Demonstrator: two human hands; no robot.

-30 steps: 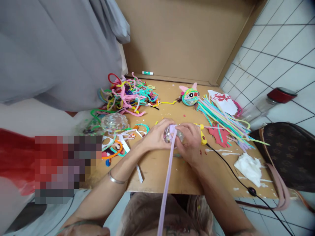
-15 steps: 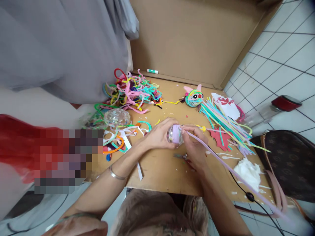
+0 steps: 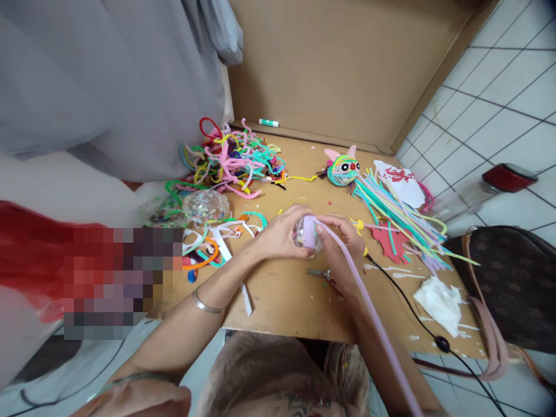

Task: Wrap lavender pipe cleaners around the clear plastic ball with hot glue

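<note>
Between my hands, above the table, is a clear plastic ball (image 3: 299,233) with a band of lilac pipe cleaner (image 3: 309,231) wound around it. My left hand (image 3: 284,231) is closed around the ball's left side. At its right, my right hand (image 3: 341,237) pinches the lilac strand where it leaves the ball. The strand's long free end trails down over my right forearm. Pliers with red handles (image 3: 321,273) lie on the table just below my hands. A yellow glue gun (image 3: 357,225) with a black cord is partly hidden behind my right hand.
A tangle of coloured pipe cleaners (image 3: 230,153) and a clear plastic shell (image 3: 206,205) lie at left. A decorated ball with eyes and pink ears (image 3: 343,168) sits behind, near straight pipe cleaners (image 3: 399,214). A brown bag (image 3: 508,284), white tissue (image 3: 438,304) and bottle (image 3: 469,194) stand right.
The trailing lilac strand has swung left and nearer my right forearm. My right hand has shifted slightly, and both hands still hold the ball and strand.
</note>
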